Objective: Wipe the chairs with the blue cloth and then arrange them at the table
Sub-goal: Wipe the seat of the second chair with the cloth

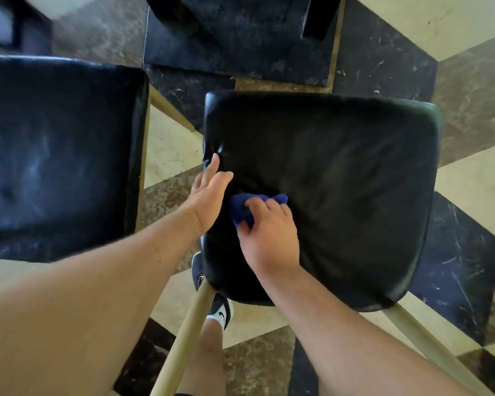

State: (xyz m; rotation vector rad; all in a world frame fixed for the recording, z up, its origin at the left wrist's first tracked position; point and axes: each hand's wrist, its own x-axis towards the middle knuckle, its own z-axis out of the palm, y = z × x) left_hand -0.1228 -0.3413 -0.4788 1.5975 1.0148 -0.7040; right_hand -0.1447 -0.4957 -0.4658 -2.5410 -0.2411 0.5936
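A black padded chair (340, 178) with pale wooden legs stands right below me, seen from above. My right hand (269, 232) presses a bunched blue cloth (245, 207) onto the left part of its seat. My left hand (209, 190) rests flat and open against the seat's left edge, fingers together, holding nothing. A second black chair (57, 155) with a dusty seat stands to the left, apart from the first.
The dark base of a table (240, 38) stands at the top centre, just beyond the chairs. The floor is patterned in cream, brown and black tiles (469, 195). My leg and a dark shoe (217, 307) show under the chair's near-left corner.
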